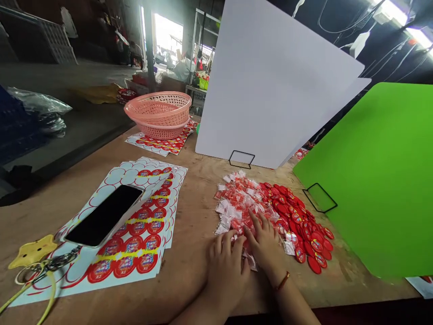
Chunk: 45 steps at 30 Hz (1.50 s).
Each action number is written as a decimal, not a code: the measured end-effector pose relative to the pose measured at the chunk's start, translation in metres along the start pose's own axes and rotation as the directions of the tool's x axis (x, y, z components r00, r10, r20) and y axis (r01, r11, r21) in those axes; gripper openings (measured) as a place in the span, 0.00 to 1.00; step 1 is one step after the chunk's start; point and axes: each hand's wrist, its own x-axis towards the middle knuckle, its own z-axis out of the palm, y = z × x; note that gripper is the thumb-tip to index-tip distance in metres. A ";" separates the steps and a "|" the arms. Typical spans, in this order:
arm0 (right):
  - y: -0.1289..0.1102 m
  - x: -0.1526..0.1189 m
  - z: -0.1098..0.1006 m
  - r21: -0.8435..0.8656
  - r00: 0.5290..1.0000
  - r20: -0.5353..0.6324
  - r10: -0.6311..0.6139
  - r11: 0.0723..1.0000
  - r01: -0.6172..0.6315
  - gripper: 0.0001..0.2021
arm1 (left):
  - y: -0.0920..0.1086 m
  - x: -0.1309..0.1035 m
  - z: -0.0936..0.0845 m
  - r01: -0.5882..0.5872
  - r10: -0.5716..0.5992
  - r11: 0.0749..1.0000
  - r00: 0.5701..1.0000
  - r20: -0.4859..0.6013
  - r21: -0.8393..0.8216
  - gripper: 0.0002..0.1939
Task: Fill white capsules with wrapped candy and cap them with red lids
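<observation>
A heap of small clear plastic packets (237,194) with red and white contents lies on the wooden table in front of me. My right hand (265,241) rests palm down on the heap's near side, its fingers stretched out and apart. Beside it, my left hand (227,257) lies at the heap's near left edge with the fingers spread and slightly bent, fingertips against the packets. Nothing is visibly gripped by either hand. Against the heap's right side is a pile of round red discs (306,230), some with printed stickers. What is under my palms is hidden.
Sticker sheets (171,225) lie on the left, with a phone (106,214) and a yellow star keychain (34,252) on them. Pink baskets (162,131) stand behind. A white board (270,90) and a green board (379,180) stand upright beyond the piles. The wooden table (189,212) is bare between sheets and packets.
</observation>
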 end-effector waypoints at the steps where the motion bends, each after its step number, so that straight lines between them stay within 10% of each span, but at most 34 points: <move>1: -0.002 0.003 0.001 -0.007 1.000 0.001 -0.015 1.000 0.015 0.27 | 0.000 0.000 0.000 0.006 -0.006 1.000 1.000 -0.005 -0.001 0.24; 21: -0.051 0.057 0.003 0.067 0.979 0.016 -0.205 0.977 0.204 0.25 | -0.006 0.009 -0.007 0.059 -0.060 0.998 0.993 -0.105 -0.016 0.21; 27: -0.012 0.051 -0.011 0.222 0.944 -0.266 -0.195 0.940 0.257 0.20 | 0.000 0.003 -0.007 -0.071 0.070 0.997 0.995 0.078 0.012 0.14; 31: 0.022 0.060 -0.013 0.148 0.975 -0.222 -0.002 0.988 0.036 0.24 | -0.001 -0.002 0.001 -0.477 0.451 0.879 0.840 0.303 0.016 0.07; 34: 0.037 0.070 -0.012 0.123 0.990 -0.077 0.116 0.987 -0.106 0.33 | -0.002 -0.004 0.007 -0.586 0.525 0.808 0.764 0.374 0.063 0.09; 41: 0.035 0.072 -0.018 0.126 0.998 0.016 0.054 0.990 -0.056 0.24 | -0.004 -0.004 0.018 -0.430 0.376 0.877 0.892 0.252 0.213 0.18; 45: 0.025 0.058 -0.019 0.155 0.996 0.028 -0.087 0.985 0.081 0.19 | -0.006 -0.002 0.018 -0.452 0.408 0.870 0.884 0.230 0.196 0.17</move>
